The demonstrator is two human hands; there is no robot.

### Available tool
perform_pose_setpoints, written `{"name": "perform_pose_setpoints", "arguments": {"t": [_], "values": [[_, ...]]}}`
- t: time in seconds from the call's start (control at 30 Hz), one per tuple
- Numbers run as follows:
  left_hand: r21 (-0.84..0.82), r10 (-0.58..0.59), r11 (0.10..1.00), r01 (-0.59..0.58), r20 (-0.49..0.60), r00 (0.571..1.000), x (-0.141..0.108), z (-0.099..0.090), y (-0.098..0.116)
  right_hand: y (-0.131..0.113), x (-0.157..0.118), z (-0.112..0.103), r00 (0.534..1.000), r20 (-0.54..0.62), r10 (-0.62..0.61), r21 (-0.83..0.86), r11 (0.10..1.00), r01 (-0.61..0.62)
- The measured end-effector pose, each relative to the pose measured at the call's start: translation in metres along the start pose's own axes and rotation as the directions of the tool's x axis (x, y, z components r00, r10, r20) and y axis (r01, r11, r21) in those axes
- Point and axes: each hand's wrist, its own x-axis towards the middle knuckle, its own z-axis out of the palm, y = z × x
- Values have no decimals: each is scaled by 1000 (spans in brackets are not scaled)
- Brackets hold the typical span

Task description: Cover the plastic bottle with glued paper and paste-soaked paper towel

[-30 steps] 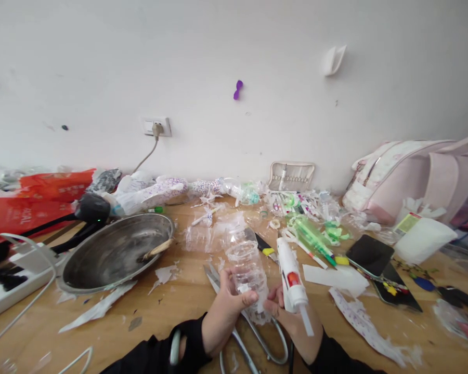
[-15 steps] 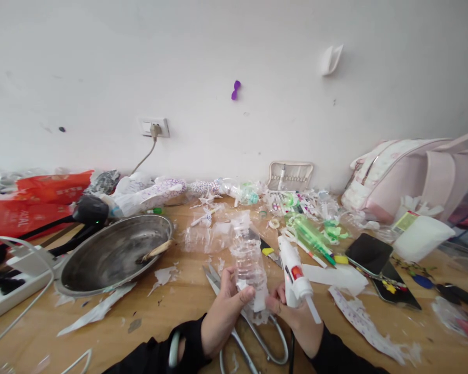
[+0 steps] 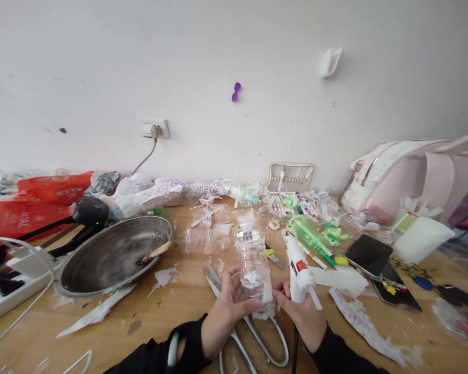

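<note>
A person's left hand is gripping the near end of a clear, ridged plastic bottle, thumb pressing on top, fingers curling round the side. The bottle is stretching toward twelve o'clock. At four o'clock from it, the right hand is holding a white glue gun; its thumb and forefinger are closing beside the bottle's edge, though whether they are pinching it cannot be told.

White scraps are clinging to the near end, while the far end is showing mostly bare plastic, so the work is seemingly only partway along.

Beneath, at six o'clock, large scissors are lying on the wooden tabletop. A second clear plastic piece is lying bare at ten o'clock, seemingly unworked. A metal basin is sitting at nine o'clock, a white strip at three. Along the wall at eleven o'clock, purple-marked white shapes are looking nearer finished.
</note>
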Motion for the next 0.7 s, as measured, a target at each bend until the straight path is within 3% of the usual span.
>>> {"name": "perform_pose_setpoints", "arguments": {"t": [0.37, 0.7], "values": [[45, 69, 997, -67, -41, 997, 6, 1, -8, 14, -1, -4, 999, 12, -38, -78, 996, 39], [166, 133, 978, -124, -39, 990, 7, 3, -18, -2, 6, -10, 997, 66, 44, -212, 977, -29]]}}
